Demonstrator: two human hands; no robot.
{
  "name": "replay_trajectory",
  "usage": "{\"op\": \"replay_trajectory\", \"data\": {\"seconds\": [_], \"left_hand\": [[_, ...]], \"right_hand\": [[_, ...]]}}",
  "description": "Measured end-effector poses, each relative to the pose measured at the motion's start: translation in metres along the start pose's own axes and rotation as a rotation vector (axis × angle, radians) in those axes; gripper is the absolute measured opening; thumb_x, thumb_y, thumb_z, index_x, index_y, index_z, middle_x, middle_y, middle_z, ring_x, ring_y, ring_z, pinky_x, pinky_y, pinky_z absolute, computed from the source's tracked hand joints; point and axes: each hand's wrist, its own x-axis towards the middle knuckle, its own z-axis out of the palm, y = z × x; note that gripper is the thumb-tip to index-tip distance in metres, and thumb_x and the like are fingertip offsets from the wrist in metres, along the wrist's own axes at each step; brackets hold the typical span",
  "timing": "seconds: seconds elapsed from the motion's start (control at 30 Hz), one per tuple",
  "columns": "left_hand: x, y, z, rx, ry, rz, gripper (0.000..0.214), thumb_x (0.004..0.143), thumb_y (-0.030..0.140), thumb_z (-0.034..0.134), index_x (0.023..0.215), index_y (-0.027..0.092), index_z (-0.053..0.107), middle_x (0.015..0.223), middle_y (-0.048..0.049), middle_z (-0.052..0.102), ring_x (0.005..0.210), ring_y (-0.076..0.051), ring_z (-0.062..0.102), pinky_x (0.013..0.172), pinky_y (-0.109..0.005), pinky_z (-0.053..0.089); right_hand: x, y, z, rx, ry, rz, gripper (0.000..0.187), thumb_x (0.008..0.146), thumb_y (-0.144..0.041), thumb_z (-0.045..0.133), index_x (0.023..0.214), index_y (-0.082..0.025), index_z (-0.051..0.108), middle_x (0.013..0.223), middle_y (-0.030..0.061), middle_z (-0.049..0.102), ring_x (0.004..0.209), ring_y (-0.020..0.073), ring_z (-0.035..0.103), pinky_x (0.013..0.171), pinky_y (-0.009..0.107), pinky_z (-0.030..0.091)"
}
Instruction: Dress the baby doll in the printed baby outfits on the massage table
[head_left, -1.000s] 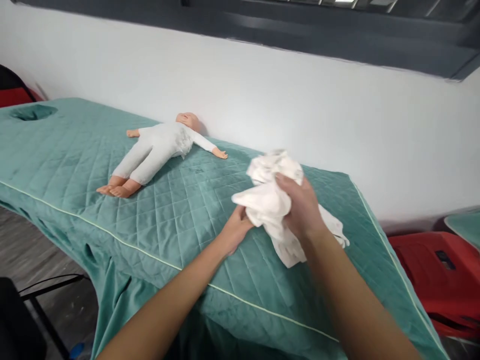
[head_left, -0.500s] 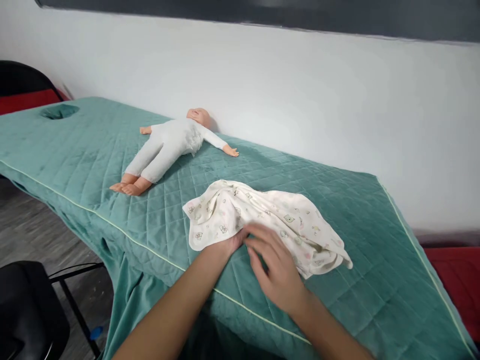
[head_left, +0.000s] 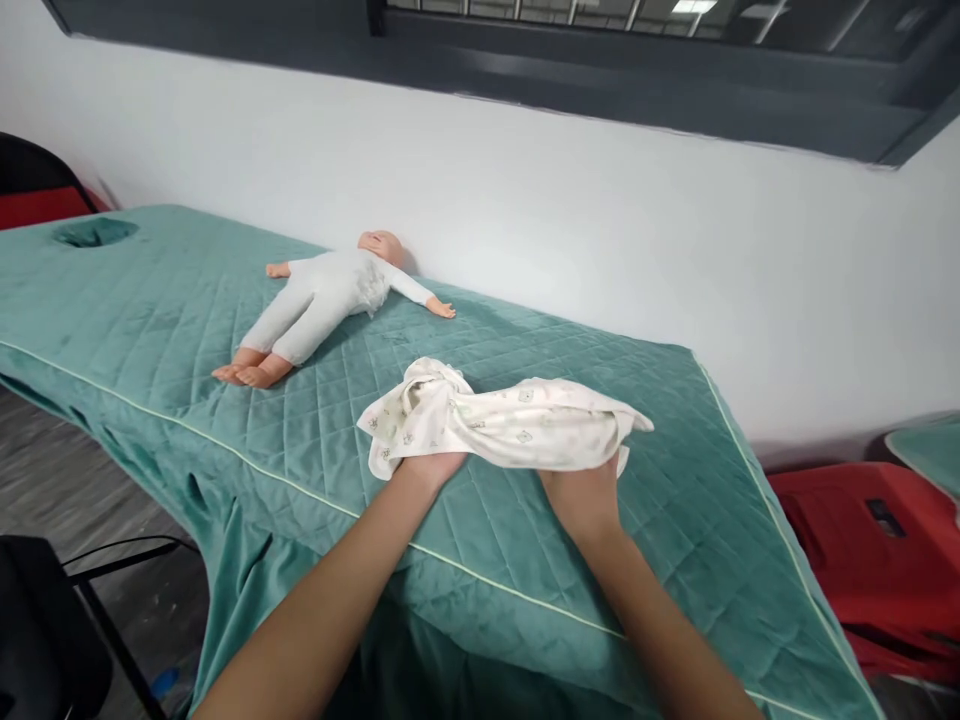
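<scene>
Green quilted bed (head_left: 697, 560) (pale piping (head_left: 517, 592) along edge); doll (head_left: 322, 290) on its back; printed cloth (head_left: 517, 425), contact unclear.

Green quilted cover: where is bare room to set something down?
The cover lies bare between the doll and the hole, and between the cloth and the cover's right edge. Crowded at the cloth, which partly covers the left hand and right hand.

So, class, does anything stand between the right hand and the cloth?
Nothing visible does: the right hand is under the near edge of the cloth, partly hidden by it. The left hand is under its left part.
</scene>
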Motion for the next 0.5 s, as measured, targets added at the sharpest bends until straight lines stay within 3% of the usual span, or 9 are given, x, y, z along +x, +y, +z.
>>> {"op": "replay_trajectory", "data": {"seconds": [0.07, 0.2, 0.3, 0.4, 0.5], "left_hand": [[-0.002, 0.004, -0.001, 0.011, -0.043, 0.005, 0.03, 0.097, 0.045, 0.043, 0.104, 0.027, 0.066, 0.122, -0.0047, 0.071, 0.12, -0.024, 0.063, 0.103, -0.041, 0.053], [-0.006, 0.012, -0.006, 0.027, -0.043, 0.071, 0.041, 0.098, 0.051, 0.035, 0.111, 0.027, 0.066, 0.127, -0.0063, 0.069, 0.123, -0.025, 0.061, 0.104, -0.045, 0.051], [-0.003, 0.013, -0.009, 0.006, 0.004, 0.095, 0.043, 0.099, 0.052, 0.033, 0.108, 0.026, 0.066, 0.126, -0.006, 0.068, 0.127, -0.024, 0.059, 0.106, -0.044, 0.05], [0.002, 0.011, -0.011, -0.003, 0.034, 0.073, 0.032, 0.097, 0.049, 0.043, 0.101, 0.026, 0.065, 0.125, -0.0023, 0.069, 0.13, -0.022, 0.056, 0.11, -0.042, 0.048], [0.005, 0.009, -0.012, 0.035, 0.009, 0.081, 0.029, 0.095, 0.051, 0.046, 0.101, 0.03, 0.065, 0.125, 0.0017, 0.07, 0.131, -0.023, 0.054, 0.111, -0.042, 0.047]], "right_hand": [[0.012, 0.008, 0.003, 0.052, -0.025, 0.075, 0.05, 0.088, -0.032, 0.062, 0.136, -0.016, 0.058, 0.143, 0.0184, 0.055, 0.135, 0.04, 0.044, 0.117, 0.062, 0.025], [0.024, 0.024, 0.001, 0.228, -0.125, 0.235, 0.038, 0.088, -0.029, 0.054, 0.124, -0.019, 0.059, 0.138, 0.0152, 0.058, 0.115, 0.0317, 0.058, 0.093, 0.046, 0.049], [0.022, 0.043, -0.009, 0.382, -0.062, 0.364, 0.035, 0.083, -0.031, 0.055, 0.116, -0.02, 0.059, 0.12, 0.0113, 0.065, 0.103, 0.0277, 0.062, 0.087, 0.042, 0.05], [0.012, 0.071, -0.033, 0.47, 0.059, 0.497, 0.041, 0.077, -0.036, 0.06, 0.114, -0.019, 0.059, 0.111, 0.0121, 0.068, 0.098, 0.0286, 0.064, 0.088, 0.043, 0.05], [-0.002, 0.103, -0.073, 0.352, 0.147, 0.615, 0.046, 0.079, -0.042, 0.062, 0.12, -0.021, 0.058, 0.118, 0.017, 0.066, 0.103, 0.0323, 0.065, 0.088, 0.044, 0.049]]}}
